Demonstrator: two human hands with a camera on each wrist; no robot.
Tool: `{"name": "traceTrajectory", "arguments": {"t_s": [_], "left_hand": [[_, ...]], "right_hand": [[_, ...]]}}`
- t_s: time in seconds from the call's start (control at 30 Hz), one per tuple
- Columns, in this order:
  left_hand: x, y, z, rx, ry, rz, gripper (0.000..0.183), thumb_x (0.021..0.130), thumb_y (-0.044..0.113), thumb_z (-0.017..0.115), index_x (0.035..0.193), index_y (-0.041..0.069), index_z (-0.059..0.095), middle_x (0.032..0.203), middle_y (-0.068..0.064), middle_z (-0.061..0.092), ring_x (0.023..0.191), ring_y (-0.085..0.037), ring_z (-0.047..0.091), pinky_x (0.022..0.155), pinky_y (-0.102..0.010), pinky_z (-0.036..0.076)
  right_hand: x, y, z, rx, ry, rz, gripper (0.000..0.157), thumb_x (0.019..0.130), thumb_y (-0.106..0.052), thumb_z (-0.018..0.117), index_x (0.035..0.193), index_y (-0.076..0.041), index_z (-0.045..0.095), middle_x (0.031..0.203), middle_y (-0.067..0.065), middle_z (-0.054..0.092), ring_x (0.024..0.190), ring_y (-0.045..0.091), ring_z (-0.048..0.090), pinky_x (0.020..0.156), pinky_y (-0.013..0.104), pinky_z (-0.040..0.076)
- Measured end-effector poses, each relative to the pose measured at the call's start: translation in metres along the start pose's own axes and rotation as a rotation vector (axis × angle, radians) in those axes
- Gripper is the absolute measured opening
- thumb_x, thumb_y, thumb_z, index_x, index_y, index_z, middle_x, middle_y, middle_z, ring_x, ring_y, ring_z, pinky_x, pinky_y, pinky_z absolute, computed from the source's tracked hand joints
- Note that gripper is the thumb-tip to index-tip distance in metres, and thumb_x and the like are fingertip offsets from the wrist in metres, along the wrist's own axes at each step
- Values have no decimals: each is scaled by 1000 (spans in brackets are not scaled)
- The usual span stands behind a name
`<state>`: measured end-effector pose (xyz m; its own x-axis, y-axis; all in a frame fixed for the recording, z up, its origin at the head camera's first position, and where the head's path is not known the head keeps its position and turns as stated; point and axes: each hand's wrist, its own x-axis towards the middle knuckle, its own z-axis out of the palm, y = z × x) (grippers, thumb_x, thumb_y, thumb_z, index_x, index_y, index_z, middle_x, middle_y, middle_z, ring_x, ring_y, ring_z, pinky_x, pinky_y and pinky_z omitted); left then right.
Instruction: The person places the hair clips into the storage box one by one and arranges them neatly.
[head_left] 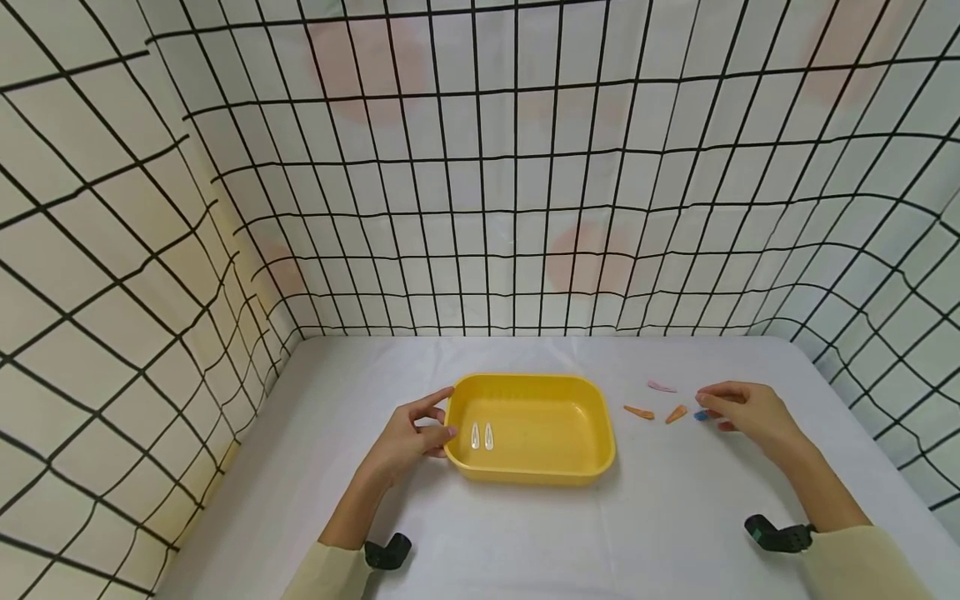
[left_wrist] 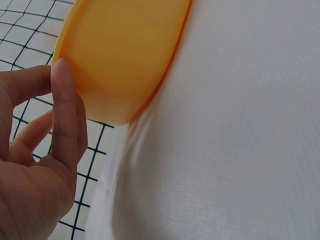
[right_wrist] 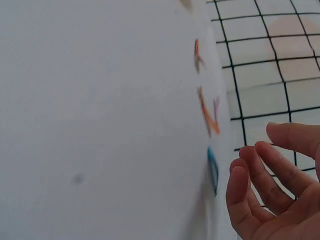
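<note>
Our white-covered table (head_left: 525, 533) carries a yellow tray (head_left: 547, 429). Two orange hair clips (head_left: 639, 412), a pink clip (head_left: 662, 387) and blue clip (head_left: 701, 415) lie nearby.

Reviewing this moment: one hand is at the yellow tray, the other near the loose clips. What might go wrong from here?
The left hand pinches the yellow tray at one end, so a tug might slide the two white clips inside it.
The blue clip near the right hand looks small and thin, so fingers could fumble it.
Orange clips lie close by and might get nudged.
</note>
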<state>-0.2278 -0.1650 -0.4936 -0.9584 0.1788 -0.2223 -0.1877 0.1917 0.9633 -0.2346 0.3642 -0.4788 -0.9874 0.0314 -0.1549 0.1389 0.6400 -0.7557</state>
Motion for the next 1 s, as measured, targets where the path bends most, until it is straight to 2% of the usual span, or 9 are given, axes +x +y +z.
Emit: {"name": "traceTrajectory", "arguments": {"t_s": [0.13, 0.23, 0.37, 0.47, 0.57, 0.7, 0.8, 1.0], "left_hand": [[-1, 2, 0, 0, 3, 0, 68, 88, 7, 78, 149, 30, 56, 106, -11, 58, 66, -21, 66, 70, -34, 66], [-1, 2, -1, 3, 4, 1, 69, 88, 7, 79, 149, 30, 56, 106, -10, 58, 66, -20, 65, 70, -34, 66], [-1, 3, 0, 10, 4, 5, 69, 88, 8, 79, 149, 30, 56, 107, -10, 58, 66, -20, 66, 70, -34, 66], [0, 3, 0, 12, 4, 9, 69, 88, 8, 78, 149, 30, 56, 107, -11, 59, 66, -20, 66, 69, -34, 66], [0, 4, 0, 10, 3, 12, 69, 88, 7, 78, 149, 30, 56, 107, -11, 59, 66, -20, 66, 69, -34, 65], [0, 2, -1, 6, -2, 17, 68, 88, 7, 78, 149, 29, 56, 107, -11, 58, 65, -20, 65, 69, -34, 65], [0, 1, -1, 4, -6, 15, 68, 88, 8, 78, 150, 28, 56, 107, -11, 58, 66, -20, 66, 69, -33, 65], [0, 1, -1, 8, -14, 12, 68, 89, 8, 78, 150, 28, 55, 108, -11, 58, 69, -21, 68, 70, -33, 65]], "right_hand": [[-1, 15, -4, -22, 10, 69, 63, 101, -46, 62, 132, 9, 61, 103, 8, 74, 81, 9, 66, 68, 23, 59], [-3, 20, -4, -25, 19, 141, 66, 101, -49, 61, 128, 10, 61, 88, -1, 70, 73, 10, 62, 63, 24, 55], [-5, 21, -3, -27, 31, 201, 63, 100, -52, 59, 116, 8, 67, 74, -3, 65, 64, 11, 61, 58, 25, 54], [-4, 22, -2, -33, 38, 211, 58, 100, -50, 60, 108, 7, 70, 71, -3, 64, 62, 11, 61, 56, 25, 55], [0, 24, 1, -43, 61, 214, 57, 99, -48, 61, 109, 7, 70, 70, -3, 63, 61, 11, 61, 55, 25, 55], [7, 26, 6, -87, 108, 221, 63, 96, -53, 64, 112, 8, 70, 67, -3, 62, 59, 12, 60, 52, 25, 52], [11, 27, 9, -127, 139, 225, 64, 93, -56, 67, 108, 6, 72, 63, -3, 61, 58, 13, 59, 53, 27, 48], [13, 26, 9, -174, 151, 224, 51, 90, -48, 73, 97, 2, 74, 60, -2, 63, 58, 14, 60, 58, 29, 41]]}}
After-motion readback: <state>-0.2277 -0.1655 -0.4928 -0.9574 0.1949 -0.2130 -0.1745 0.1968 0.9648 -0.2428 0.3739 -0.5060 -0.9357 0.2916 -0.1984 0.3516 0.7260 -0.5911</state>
